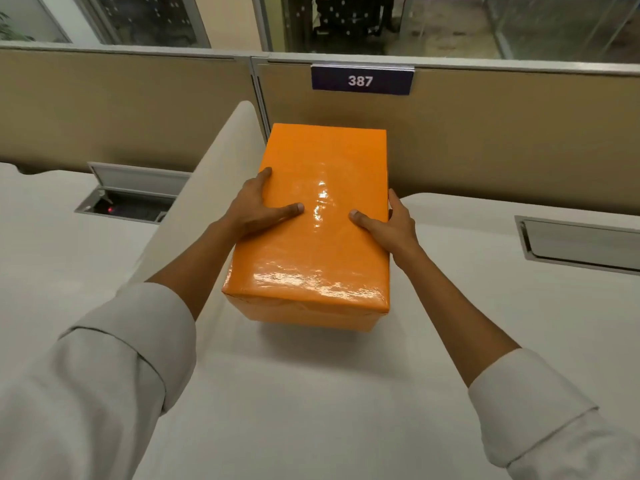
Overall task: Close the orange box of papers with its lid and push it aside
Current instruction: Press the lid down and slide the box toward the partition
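Desk (311, 393): left hand (254, 207), right hand (389, 228) grip orange box (322, 251).

Bright, even overhead office light, slightly warm. The glossy wrap on the orange box (311, 244) catches it hard: there's a blown-out white streak right between the thumbs of the left hand (251, 211) and right hand (393, 228), plus a crinkly band of glare on the camera side of the fingers (266, 173). Soft shadow on the desk (311, 410) under the box's near edge. The hands are sharp, the sleeves (104, 375) go mushy, the partition (485, 133) top bows from the wide lens, and the room behind the glass (450, 26), far past the fingertips, is dim and grainy.
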